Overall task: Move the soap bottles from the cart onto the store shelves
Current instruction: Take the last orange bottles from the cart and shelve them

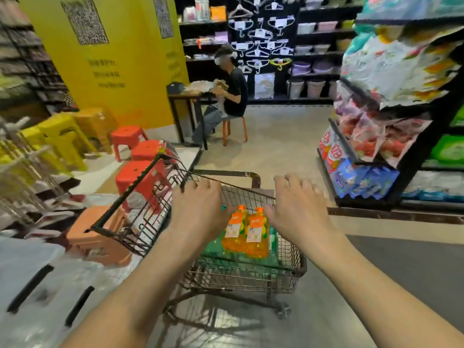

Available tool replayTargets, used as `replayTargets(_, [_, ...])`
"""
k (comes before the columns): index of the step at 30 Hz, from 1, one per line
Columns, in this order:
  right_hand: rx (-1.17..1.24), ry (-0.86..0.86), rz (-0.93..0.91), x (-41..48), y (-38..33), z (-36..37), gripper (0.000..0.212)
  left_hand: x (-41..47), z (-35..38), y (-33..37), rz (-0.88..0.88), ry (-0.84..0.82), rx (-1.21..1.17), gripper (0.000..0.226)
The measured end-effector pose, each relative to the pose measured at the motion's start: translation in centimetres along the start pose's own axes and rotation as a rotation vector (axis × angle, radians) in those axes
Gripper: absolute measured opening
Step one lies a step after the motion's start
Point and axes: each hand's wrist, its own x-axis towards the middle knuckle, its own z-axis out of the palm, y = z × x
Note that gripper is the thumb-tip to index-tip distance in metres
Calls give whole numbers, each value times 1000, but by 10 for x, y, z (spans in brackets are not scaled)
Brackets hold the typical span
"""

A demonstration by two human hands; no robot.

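A brown wire shopping cart [253, 277] stands in the aisle below me. Inside it lie two orange soap bottles [246, 232] with orange caps, resting on green bottles [213, 247]. My left hand [198, 209] hovers over the cart's left side, fingers spread, palm down, holding nothing. My right hand [298, 209] hovers over the right side in the same way, fingers apart. Both hands are just above the bottles, one on each side; I cannot tell whether they touch the cart's rim.
A shelf unit [376, 136] with bagged goods stands to the right. Red stools [143, 172] and yellow stools [62, 136] crowd the left. A person [231, 94] sits at a small table [185, 99] ahead. Black shelves [313, 56] line the back wall.
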Motion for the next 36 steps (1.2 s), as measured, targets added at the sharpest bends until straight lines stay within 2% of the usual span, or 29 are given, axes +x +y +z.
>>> replayTargets(8, [18, -66, -90, 96, 4, 34, 56, 73, 25, -5, -98, -50, -45, 69])
replayTargets(15, [3, -134, -152, 168, -34, 71, 56, 138, 52, -46, -153, -96, -83, 61])
replayTargets(26, [-99, -305, 30, 244, -75, 149, 58, 259, 128, -114, 2, -256, -118, 65])
replayTargets(36, [-84, -507, 188, 260, -58, 230, 59, 318, 211, -93, 138, -459, -156, 67])
